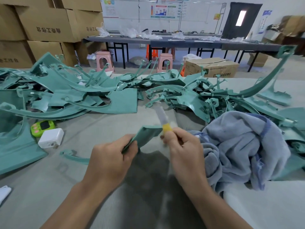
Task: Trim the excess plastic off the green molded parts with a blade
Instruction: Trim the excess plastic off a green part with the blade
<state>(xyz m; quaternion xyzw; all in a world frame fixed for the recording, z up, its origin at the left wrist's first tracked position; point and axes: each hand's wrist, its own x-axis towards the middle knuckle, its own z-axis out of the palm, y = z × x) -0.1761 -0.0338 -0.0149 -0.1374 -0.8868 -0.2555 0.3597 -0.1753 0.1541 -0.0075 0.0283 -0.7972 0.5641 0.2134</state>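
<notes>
My left hand (112, 156) grips a small flat green molded part (146, 135) by its lower edge, above the grey table cover. My right hand (183, 144) is curled round a knife with a yellow handle (167, 128). Its blade (160, 114) points up and away, blurred, beside the part's upper right corner. A big heap of green molded parts (92, 95) spreads across the table behind my hands, left to right.
A crumpled blue-grey towel (244, 146) lies right of my right hand. A white charger block (51, 138) and a green timer (43, 127) sit at left. A loose green curved strip (74, 156) lies near my left wrist. Cardboard boxes, pink stools and long tables stand beyond.
</notes>
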